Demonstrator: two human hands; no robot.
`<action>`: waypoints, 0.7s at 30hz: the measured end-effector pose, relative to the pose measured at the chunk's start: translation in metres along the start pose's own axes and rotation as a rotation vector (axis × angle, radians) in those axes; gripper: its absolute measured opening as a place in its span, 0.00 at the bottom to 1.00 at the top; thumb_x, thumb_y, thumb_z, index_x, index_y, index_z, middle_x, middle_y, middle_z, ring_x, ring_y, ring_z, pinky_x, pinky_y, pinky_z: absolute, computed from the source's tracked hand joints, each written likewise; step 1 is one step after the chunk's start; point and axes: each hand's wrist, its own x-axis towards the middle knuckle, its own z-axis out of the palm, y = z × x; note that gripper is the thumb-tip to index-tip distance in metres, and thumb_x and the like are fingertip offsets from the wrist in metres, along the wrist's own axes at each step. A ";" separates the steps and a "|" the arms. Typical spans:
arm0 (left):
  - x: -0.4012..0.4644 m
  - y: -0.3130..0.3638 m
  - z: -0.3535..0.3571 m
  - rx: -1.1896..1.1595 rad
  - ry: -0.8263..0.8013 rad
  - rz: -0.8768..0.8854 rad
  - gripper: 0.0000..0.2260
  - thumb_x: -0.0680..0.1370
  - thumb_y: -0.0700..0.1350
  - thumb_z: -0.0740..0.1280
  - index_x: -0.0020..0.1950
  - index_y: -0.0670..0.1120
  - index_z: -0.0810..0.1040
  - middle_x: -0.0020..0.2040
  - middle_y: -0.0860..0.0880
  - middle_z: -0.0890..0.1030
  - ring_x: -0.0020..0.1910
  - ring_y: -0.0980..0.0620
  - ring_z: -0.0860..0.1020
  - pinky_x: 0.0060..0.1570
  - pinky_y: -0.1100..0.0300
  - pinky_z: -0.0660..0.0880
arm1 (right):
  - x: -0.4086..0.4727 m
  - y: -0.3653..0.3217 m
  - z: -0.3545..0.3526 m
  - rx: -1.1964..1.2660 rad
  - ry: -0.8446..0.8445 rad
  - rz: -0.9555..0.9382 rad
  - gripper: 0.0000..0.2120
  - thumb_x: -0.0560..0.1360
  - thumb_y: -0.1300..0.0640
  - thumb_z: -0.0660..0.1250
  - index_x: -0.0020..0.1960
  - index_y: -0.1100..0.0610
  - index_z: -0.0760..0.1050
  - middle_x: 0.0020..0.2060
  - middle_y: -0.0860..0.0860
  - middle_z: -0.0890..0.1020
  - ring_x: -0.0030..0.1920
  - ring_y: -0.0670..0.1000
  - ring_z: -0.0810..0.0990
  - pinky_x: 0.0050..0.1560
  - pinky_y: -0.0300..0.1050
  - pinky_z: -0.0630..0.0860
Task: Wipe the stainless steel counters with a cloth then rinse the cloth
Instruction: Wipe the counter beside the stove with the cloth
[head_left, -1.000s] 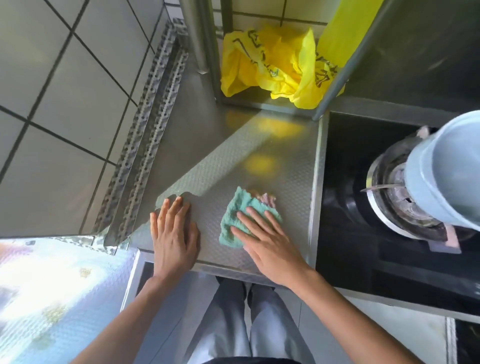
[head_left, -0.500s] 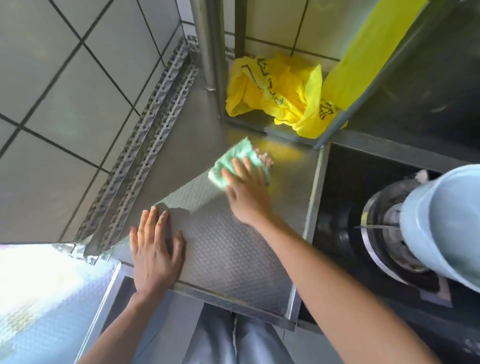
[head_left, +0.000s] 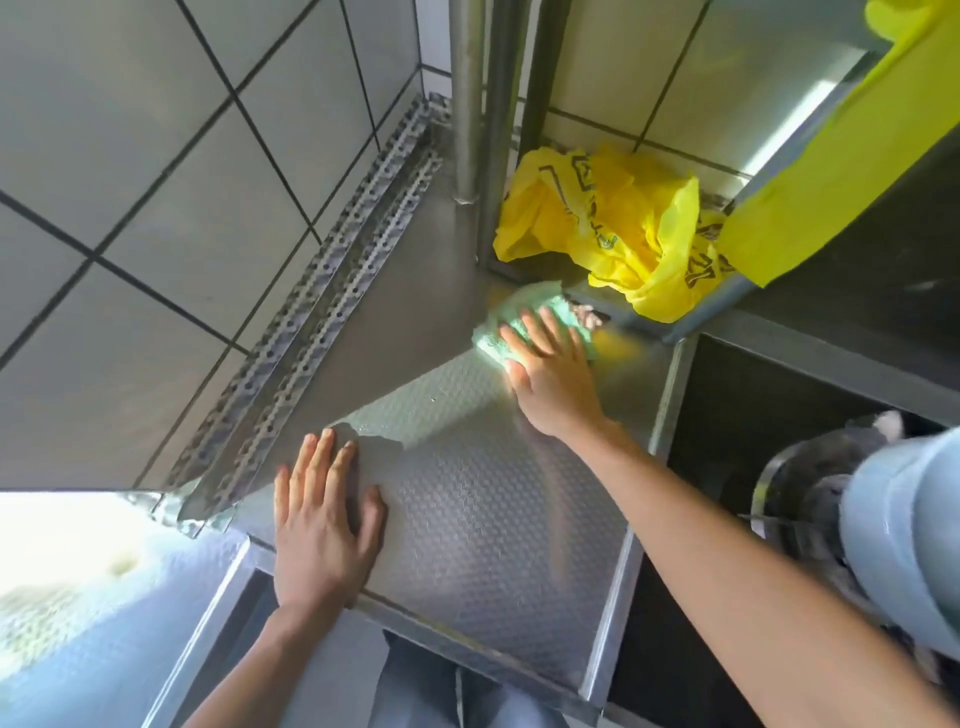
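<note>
Flat, the right hand (head_left: 553, 376) presses the seemingly bunched cloth (head_left: 498, 338).

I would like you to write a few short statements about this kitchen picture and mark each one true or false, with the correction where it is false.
1. The right hand presses a green cloth on the steel counter. True.
2. The left hand holds a sponge. False: it lies flat on the counter and holds nothing.
3. A yellow plastic bag lies beyond the cloth, near the tiled wall. True.
4. The cloth is at the counter's near edge. False: it is at the far end, beside the bag.
</note>
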 end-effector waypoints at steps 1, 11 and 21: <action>0.000 0.000 0.000 -0.001 0.002 0.000 0.28 0.84 0.61 0.56 0.81 0.51 0.64 0.85 0.50 0.60 0.86 0.52 0.50 0.84 0.41 0.49 | 0.016 -0.024 0.005 0.024 0.016 -0.002 0.23 0.84 0.51 0.58 0.79 0.48 0.66 0.81 0.51 0.61 0.83 0.56 0.52 0.81 0.58 0.46; -0.001 -0.001 0.002 0.009 0.017 0.003 0.28 0.83 0.60 0.57 0.81 0.50 0.65 0.84 0.49 0.61 0.85 0.51 0.52 0.82 0.38 0.53 | -0.034 -0.025 0.022 -0.024 -0.151 -0.569 0.22 0.85 0.46 0.58 0.77 0.48 0.69 0.81 0.49 0.63 0.82 0.53 0.55 0.80 0.60 0.54; 0.002 0.000 0.000 -0.007 0.018 0.004 0.27 0.83 0.60 0.59 0.80 0.50 0.67 0.84 0.50 0.62 0.85 0.51 0.53 0.82 0.39 0.54 | 0.129 -0.111 0.023 -0.064 -0.098 -0.156 0.25 0.87 0.48 0.49 0.83 0.46 0.53 0.84 0.52 0.48 0.83 0.58 0.41 0.80 0.58 0.37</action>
